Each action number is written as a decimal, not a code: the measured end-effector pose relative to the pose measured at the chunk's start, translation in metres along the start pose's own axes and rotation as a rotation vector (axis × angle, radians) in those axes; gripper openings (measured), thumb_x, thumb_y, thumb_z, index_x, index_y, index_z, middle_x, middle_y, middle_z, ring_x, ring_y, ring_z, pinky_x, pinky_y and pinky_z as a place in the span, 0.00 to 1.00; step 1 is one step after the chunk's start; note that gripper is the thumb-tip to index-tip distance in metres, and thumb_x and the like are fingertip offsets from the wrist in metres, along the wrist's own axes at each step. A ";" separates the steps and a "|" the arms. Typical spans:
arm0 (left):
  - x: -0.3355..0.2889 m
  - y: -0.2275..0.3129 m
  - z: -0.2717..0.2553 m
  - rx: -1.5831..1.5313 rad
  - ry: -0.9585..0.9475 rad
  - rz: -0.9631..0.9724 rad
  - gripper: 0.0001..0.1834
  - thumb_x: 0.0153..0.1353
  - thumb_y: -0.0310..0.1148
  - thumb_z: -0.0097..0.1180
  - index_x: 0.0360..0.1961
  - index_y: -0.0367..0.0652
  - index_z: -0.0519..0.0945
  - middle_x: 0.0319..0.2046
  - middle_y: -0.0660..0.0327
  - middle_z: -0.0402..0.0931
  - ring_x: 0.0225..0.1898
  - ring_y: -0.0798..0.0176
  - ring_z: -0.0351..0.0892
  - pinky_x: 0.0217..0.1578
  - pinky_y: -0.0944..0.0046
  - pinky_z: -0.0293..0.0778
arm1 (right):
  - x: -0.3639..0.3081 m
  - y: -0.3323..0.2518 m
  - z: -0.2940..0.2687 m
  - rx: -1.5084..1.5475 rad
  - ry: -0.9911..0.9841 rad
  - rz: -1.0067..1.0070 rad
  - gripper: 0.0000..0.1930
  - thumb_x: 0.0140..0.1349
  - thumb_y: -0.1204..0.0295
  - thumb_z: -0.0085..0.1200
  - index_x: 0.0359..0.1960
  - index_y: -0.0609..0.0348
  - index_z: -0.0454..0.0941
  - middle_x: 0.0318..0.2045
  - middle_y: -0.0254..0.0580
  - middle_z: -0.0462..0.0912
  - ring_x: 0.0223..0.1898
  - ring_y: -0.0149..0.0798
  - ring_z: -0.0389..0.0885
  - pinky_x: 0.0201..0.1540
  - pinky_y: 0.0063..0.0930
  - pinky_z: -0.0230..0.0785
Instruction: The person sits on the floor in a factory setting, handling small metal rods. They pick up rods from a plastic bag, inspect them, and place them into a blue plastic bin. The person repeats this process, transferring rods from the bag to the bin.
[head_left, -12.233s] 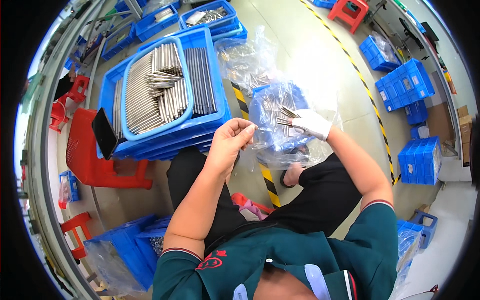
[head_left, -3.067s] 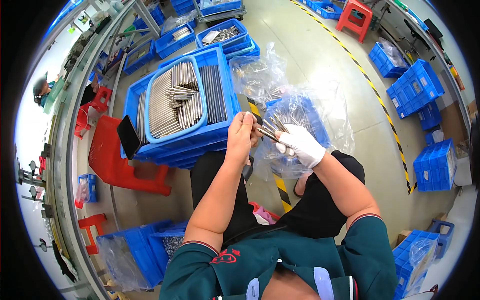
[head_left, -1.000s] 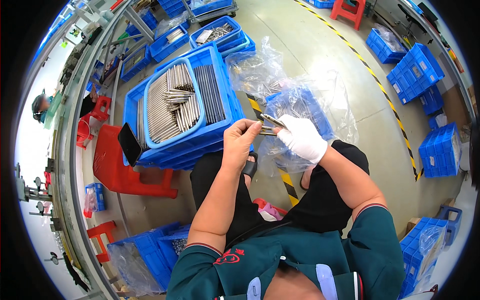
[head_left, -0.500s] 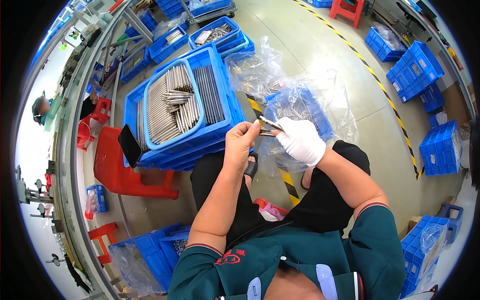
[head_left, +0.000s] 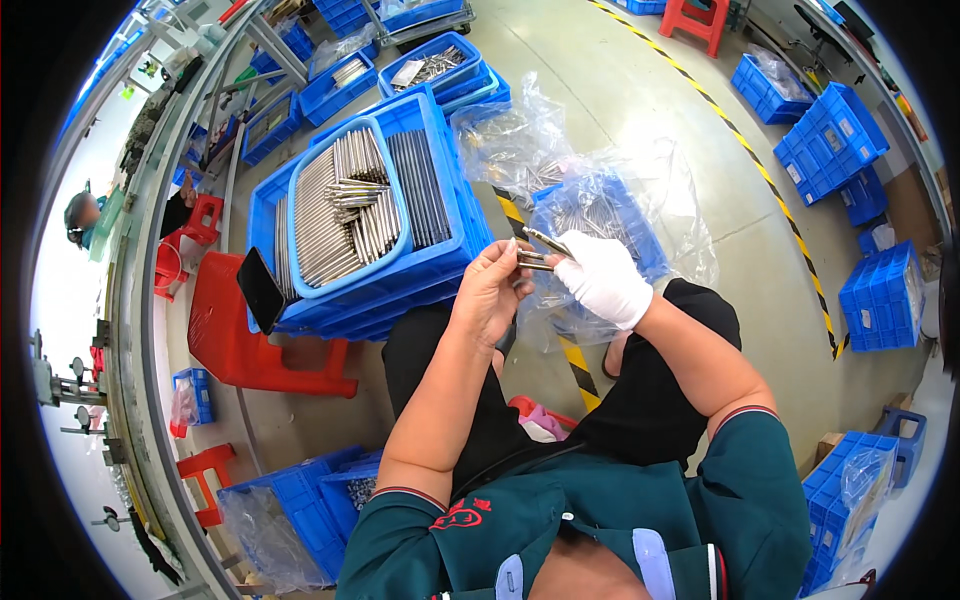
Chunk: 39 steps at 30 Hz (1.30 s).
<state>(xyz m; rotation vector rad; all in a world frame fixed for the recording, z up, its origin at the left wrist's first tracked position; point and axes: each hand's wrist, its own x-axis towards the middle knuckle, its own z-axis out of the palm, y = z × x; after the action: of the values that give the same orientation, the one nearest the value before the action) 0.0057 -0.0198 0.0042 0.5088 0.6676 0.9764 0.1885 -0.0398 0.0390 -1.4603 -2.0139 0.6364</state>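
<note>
Slim metal rods [head_left: 544, 241] jut from my right hand [head_left: 605, 284], which wears a white glove and is closed around them. My bare left hand [head_left: 490, 292] pinches the left ends of the lower rods, its thumb and forefinger close together. The upper rod slants up and left past my left fingertips. Just beyond my left hand, a light-blue-rimmed tray [head_left: 408, 235] holds many shiny rods [head_left: 335, 220] in rows, with a few lying crosswise on top. Past my right hand sits a blue bin [head_left: 648, 235] lined with clear plastic, with loose metal rods [head_left: 590, 212] inside.
The tray rests on stacked blue crates [head_left: 440, 275], beside darker rods [head_left: 418, 190]. A black phone-like slab [head_left: 261, 291] leans at their left corner. A red stool [head_left: 225, 330] stands at left. Clear plastic sheeting [head_left: 680, 190] spreads around the bin. More blue crates [head_left: 830, 135] line the right.
My left hand has shifted slightly right and turned, its fingers lower on the rods. The upper rod's tip has moved a little right. My right hand has barely moved.
</note>
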 end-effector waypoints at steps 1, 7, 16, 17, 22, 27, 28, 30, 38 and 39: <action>0.000 0.000 -0.003 -0.027 -0.031 -0.035 0.08 0.63 0.37 0.54 0.35 0.44 0.78 0.30 0.63 0.77 0.31 0.68 0.74 0.33 0.64 0.69 | -0.001 0.000 0.000 -0.005 0.002 -0.009 0.12 0.63 0.60 0.47 0.31 0.56 0.70 0.20 0.49 0.75 0.24 0.54 0.77 0.27 0.44 0.67; -0.003 0.003 -0.001 -0.233 -0.142 -0.181 0.04 0.60 0.35 0.57 0.35 0.49 0.78 0.34 0.61 0.79 0.40 0.59 0.78 0.37 0.56 0.70 | -0.005 -0.007 -0.001 0.003 0.030 -0.035 0.11 0.63 0.62 0.47 0.31 0.56 0.70 0.20 0.50 0.75 0.24 0.54 0.76 0.27 0.44 0.67; 0.005 -0.008 -0.015 -0.030 -0.076 0.003 0.05 0.61 0.35 0.55 0.35 0.47 0.77 0.33 0.58 0.80 0.40 0.59 0.79 0.36 0.61 0.70 | -0.006 -0.005 0.003 -0.006 0.007 -0.005 0.10 0.62 0.63 0.47 0.32 0.56 0.71 0.20 0.50 0.75 0.24 0.55 0.77 0.27 0.43 0.68; 0.004 -0.008 -0.014 -0.040 -0.087 -0.006 0.05 0.62 0.35 0.55 0.35 0.46 0.77 0.33 0.58 0.80 0.39 0.60 0.79 0.36 0.63 0.70 | -0.006 -0.005 0.004 -0.001 0.005 -0.004 0.10 0.62 0.63 0.47 0.32 0.56 0.71 0.20 0.50 0.75 0.23 0.55 0.77 0.27 0.44 0.68; 0.000 -0.006 -0.008 0.081 -0.042 0.087 0.09 0.64 0.36 0.53 0.37 0.42 0.78 0.32 0.59 0.80 0.35 0.66 0.77 0.35 0.68 0.69 | -0.003 -0.005 0.002 0.075 -0.039 0.037 0.12 0.63 0.61 0.47 0.32 0.57 0.71 0.20 0.51 0.75 0.25 0.55 0.77 0.28 0.44 0.67; -0.004 0.002 0.004 0.402 0.052 0.267 0.09 0.62 0.35 0.56 0.35 0.40 0.80 0.27 0.66 0.78 0.29 0.76 0.70 0.30 0.72 0.64 | 0.002 -0.003 -0.003 0.143 -0.089 0.085 0.13 0.63 0.59 0.47 0.33 0.58 0.71 0.21 0.52 0.76 0.27 0.54 0.77 0.30 0.42 0.66; -0.005 0.002 0.006 0.483 0.057 0.287 0.09 0.62 0.34 0.56 0.35 0.38 0.80 0.27 0.66 0.77 0.29 0.76 0.69 0.31 0.73 0.64 | 0.002 -0.001 -0.003 0.148 -0.092 0.075 0.13 0.62 0.59 0.48 0.33 0.58 0.71 0.22 0.52 0.76 0.27 0.54 0.77 0.30 0.42 0.66; -0.009 0.004 0.008 0.647 0.066 0.326 0.10 0.62 0.33 0.56 0.35 0.36 0.80 0.28 0.66 0.76 0.30 0.76 0.69 0.33 0.73 0.65 | 0.002 0.005 -0.001 0.159 -0.097 0.054 0.14 0.62 0.59 0.48 0.32 0.58 0.71 0.22 0.52 0.76 0.27 0.54 0.77 0.30 0.42 0.66; -0.009 0.016 0.008 0.557 0.130 0.368 0.10 0.60 0.33 0.58 0.34 0.35 0.80 0.25 0.66 0.75 0.27 0.76 0.67 0.30 0.75 0.63 | 0.001 0.011 -0.022 0.497 -0.231 0.223 0.14 0.61 0.61 0.51 0.31 0.60 0.75 0.20 0.38 0.71 0.23 0.33 0.68 0.28 0.28 0.61; -0.009 0.014 0.009 0.526 0.089 0.330 0.10 0.60 0.33 0.58 0.35 0.35 0.81 0.25 0.67 0.75 0.27 0.76 0.67 0.30 0.74 0.64 | 0.001 0.011 -0.024 0.617 -0.280 0.272 0.14 0.61 0.60 0.52 0.31 0.60 0.76 0.20 0.35 0.70 0.24 0.30 0.67 0.28 0.26 0.60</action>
<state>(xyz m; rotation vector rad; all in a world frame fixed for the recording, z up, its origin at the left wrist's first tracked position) 0.0004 -0.0217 0.0227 1.0685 0.9465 1.1365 0.2119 -0.0348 0.0494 -1.3087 -1.5901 1.4934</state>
